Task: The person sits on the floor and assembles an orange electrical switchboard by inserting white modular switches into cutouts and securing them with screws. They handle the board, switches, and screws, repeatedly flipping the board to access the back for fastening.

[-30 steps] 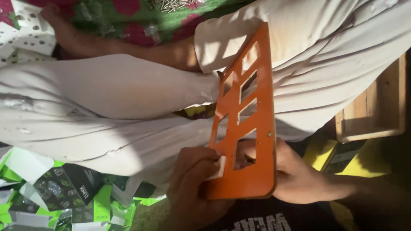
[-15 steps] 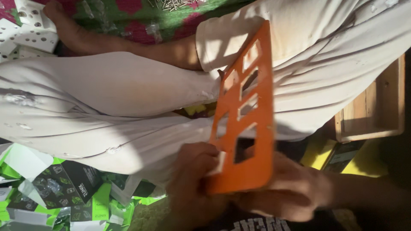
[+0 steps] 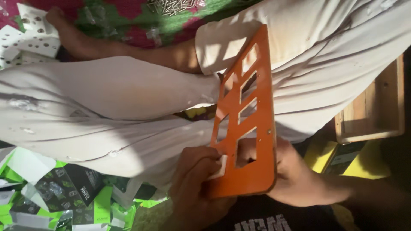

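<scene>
Both hands are on the orange plate (image 3: 248,128) right now: the left hand (image 3: 199,188) is curled over its lower edge, thumb and fingers pinching a small white piece (image 3: 220,167) against the rim of a cut-out, while the right hand (image 3: 295,175) is behind the plate, clamped on its far side, fingers showing through the lowest window. The plate stands nearly upright over the lap, resting against pale trousers (image 3: 128,111). Only this one white piece is at the plate; the other windows look bare, so most of the fitting seems undone. Green-and-black packets (image 3: 64,196) lie scattered nearby, with a wooden box (image 3: 376,111) to the other side.
</scene>
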A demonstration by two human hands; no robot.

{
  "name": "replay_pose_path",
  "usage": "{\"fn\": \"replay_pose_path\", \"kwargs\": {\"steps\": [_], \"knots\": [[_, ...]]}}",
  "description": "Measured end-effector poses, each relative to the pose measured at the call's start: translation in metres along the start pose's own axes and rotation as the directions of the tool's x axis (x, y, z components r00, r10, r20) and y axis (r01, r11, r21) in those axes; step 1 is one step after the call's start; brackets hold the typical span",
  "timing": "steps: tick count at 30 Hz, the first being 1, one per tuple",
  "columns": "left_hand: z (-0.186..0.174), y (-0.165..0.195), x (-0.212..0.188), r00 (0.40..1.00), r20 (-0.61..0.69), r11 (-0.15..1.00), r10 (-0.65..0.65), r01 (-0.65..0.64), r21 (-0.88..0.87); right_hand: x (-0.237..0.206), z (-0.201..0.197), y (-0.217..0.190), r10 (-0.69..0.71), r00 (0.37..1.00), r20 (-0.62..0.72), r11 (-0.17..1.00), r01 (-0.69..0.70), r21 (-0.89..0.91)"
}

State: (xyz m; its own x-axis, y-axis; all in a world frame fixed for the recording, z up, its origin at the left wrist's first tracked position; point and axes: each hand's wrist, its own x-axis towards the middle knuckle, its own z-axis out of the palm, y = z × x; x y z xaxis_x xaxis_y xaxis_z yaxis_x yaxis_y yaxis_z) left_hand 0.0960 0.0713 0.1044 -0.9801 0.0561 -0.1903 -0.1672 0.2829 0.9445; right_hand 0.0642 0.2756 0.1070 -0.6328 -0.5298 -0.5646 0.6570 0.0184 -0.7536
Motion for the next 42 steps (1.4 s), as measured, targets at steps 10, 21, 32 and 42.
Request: {"fn": "replay_pose_path", "kwargs": {"steps": [10, 21, 32, 42], "knots": [[0.003, 0.0, 0.006, 0.999, -0.033, 1.0, 0.001, -0.001, 0.011, 0.005, 0.009, 0.012, -0.61, 0.792, -0.039, 0.716, 0.529, -0.457], [0.003, 0.002, 0.003, 1.0, -0.018, 1.0, 0.001, 0.0, 0.019, 0.003, 0.004, -0.004, -0.132, 0.991, -0.028, 0.991, 0.131, -0.024], [0.005, -0.001, 0.002, 0.997, -0.074, 1.0, -0.006, 0.007, 0.013, 0.009, 0.0, -0.002, -0.364, 0.931, -0.012, 0.873, 0.336, -0.354], [0.002, -0.003, -0.001, 1.0, -0.003, 1.0, -0.006, 0.006, 0.002, 0.009, 0.01, 0.015, -0.449, 0.885, -0.126, 0.861, 0.391, -0.325]]}}
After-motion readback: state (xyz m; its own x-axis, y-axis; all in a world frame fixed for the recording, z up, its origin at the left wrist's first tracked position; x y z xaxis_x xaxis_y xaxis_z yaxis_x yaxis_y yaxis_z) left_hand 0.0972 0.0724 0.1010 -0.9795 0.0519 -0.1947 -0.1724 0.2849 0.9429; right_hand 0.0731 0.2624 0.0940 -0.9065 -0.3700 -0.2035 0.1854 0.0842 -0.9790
